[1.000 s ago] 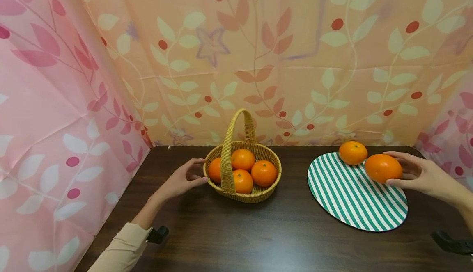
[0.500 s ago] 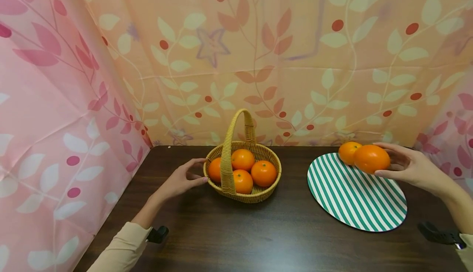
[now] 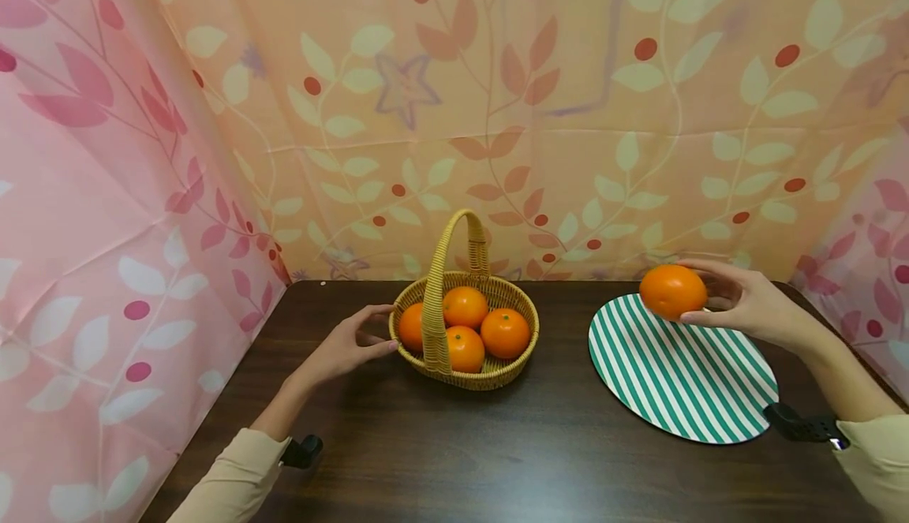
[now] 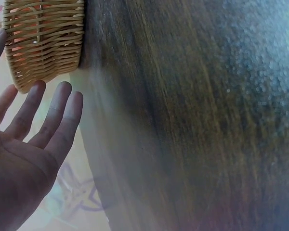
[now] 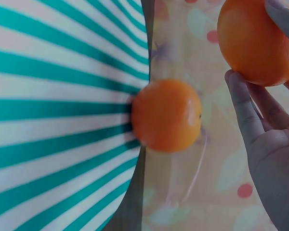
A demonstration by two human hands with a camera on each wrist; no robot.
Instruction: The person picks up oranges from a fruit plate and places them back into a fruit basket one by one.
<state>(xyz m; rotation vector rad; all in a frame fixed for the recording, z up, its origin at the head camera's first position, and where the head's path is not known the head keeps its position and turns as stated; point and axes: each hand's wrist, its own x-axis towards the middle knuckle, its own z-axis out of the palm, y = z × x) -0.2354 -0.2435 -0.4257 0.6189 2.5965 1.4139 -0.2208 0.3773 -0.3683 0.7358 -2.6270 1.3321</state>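
Note:
My right hand [image 3: 746, 306] holds an orange [image 3: 673, 292] between thumb and fingers, above the far part of a green-and-white striped oval placemat [image 3: 710, 397]. In the right wrist view a second orange [image 5: 166, 115] rests at the placemat's edge, apart from the held orange [image 5: 257, 43]; in the head view the held one hides it. My left hand [image 3: 346, 347] touches the left rim of a wicker basket [image 3: 490, 381] with thumb and fingertips. Its fingers look nearly straight in the left wrist view. Several oranges [image 3: 506, 334] lie in the basket, beneath its tall handle [image 3: 436, 302].
The dark wooden table [image 3: 454, 452] carries the basket near its middle and the placemat to the right. Behind it hangs a peach curtain [image 3: 540, 113] with a leaf print, close to the table's far edge. A pink printed curtain [image 3: 128, 270] closes off the left side.
My right hand has carried the held orange left and away from me, from over the placemat's right part to its far edge, covering the other orange. The left hand and basket stay put.

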